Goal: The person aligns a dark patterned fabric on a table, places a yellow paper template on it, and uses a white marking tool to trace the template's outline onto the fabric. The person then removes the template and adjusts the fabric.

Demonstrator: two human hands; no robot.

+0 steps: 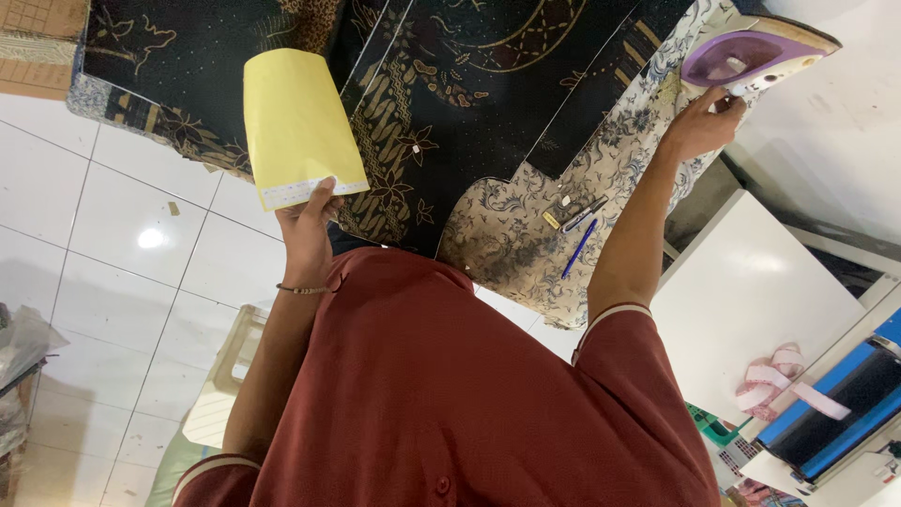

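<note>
Both hands are busy: the left hand (310,221) pinches a yellow pattern paper (298,127) above the dark batik cloth (450,103), while the right hand (699,122) grips the purple iron (751,54). Cloth lies spread; pressing seems not started.

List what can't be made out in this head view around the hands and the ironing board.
- Iron: soleplate faces away; right hand covers part of the handle.
- Yellow paper pattern: its pale strip's markings too small; left hand covers the lower edge.
- Dark batik cloth: cut off by the top edge.
- Small items beside the blue pen: too small to identify.
</note>
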